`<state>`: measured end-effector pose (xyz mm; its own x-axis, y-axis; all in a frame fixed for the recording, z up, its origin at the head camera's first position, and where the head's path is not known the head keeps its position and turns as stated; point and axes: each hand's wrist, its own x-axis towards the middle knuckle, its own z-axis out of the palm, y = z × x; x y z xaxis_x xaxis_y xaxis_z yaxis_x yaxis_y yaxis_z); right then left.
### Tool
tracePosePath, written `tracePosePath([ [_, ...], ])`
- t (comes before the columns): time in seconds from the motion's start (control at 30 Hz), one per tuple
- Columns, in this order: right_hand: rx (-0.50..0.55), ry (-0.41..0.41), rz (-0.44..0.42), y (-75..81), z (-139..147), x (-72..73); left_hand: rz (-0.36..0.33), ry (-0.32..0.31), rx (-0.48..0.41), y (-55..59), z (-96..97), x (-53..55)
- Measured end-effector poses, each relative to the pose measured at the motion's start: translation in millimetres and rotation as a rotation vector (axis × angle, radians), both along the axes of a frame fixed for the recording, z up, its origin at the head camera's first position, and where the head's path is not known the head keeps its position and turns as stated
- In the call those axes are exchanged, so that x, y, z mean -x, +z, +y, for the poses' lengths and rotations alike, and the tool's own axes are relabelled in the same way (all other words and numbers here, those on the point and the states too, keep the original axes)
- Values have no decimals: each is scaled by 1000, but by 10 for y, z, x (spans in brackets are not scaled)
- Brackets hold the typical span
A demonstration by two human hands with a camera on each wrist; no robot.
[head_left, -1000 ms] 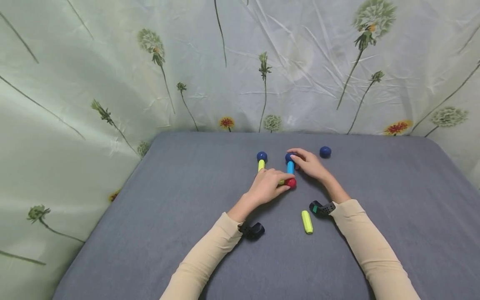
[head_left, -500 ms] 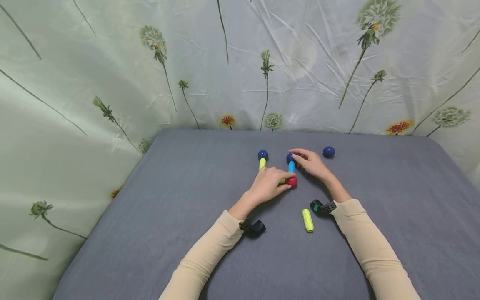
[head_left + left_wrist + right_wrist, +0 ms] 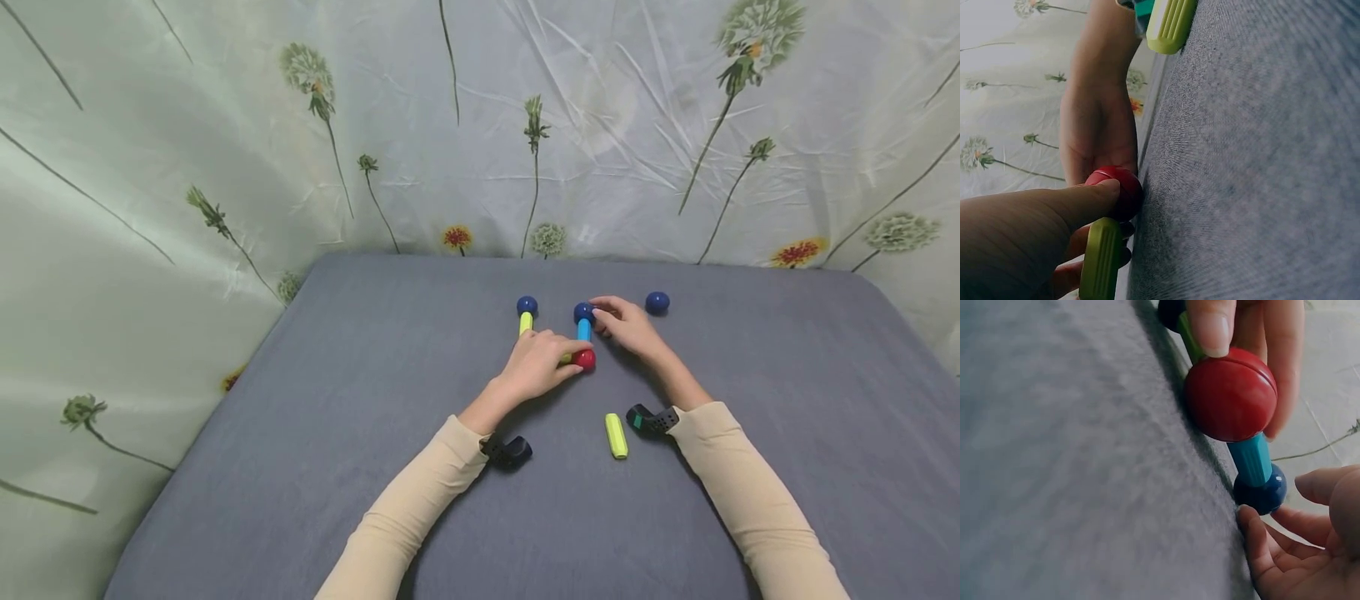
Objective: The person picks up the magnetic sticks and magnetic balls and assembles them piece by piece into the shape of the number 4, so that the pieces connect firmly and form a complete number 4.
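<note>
My left hand pinches a red ball between thumb and fingers. From that ball a light blue rod runs away from me to a dark blue ball. A yellow-green rod meets the red ball from the left, partly under the left hand. Another yellow-green rod ends in a second dark blue ball; its near end is hidden. Beside the blue rod's ball is my right hand, its thumb apart from the ball and its fingertips right at the ball's side in the right wrist view.
A loose yellow-green rod lies on the grey cloth surface near the right wrist strap. Beyond the right hand sits a loose dark blue ball. A flower-print curtain hangs behind the far edge.
The right hand's thumb and fingers have come off the top of the blue ball and shifted slightly right, uncovering it. The left hand keeps its pinch on the red ball.
</note>
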<state>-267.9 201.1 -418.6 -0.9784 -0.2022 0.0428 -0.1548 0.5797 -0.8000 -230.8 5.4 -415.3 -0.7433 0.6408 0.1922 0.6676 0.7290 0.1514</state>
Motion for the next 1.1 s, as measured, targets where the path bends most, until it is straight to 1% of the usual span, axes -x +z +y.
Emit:
tracePosePath([
  [0.1, -14, 4, -26, 36, 18, -58, -2, 2, 13, 12, -4, 4],
  [0.2, -33, 18, -23, 58, 38, -129, -4, 4, 16, 23, -14, 2],
  [0.3, -76, 23, -25, 65, 63, -220, -12, -1, 24, 20, -23, -5],
  [0.43, -121, 26, -52, 75, 85, -355, -38, -3, 24, 2, -35, -14],
  [0.5, -126, 32, -53, 87, 92, -411, -46, -1, 15, -3, -38, -11],
  [0.73, -146, 48, -66, 139, 130, -565, -27, -9, 5, 7, -41, 23],
  [0.9, -160, 66, -85, 174, 152, -670, -50, -14, 5, 5, -38, 28],
  [1.1, -176, 91, -107, 226, 166, -793, -76, -16, -23, 15, -38, 15],
])
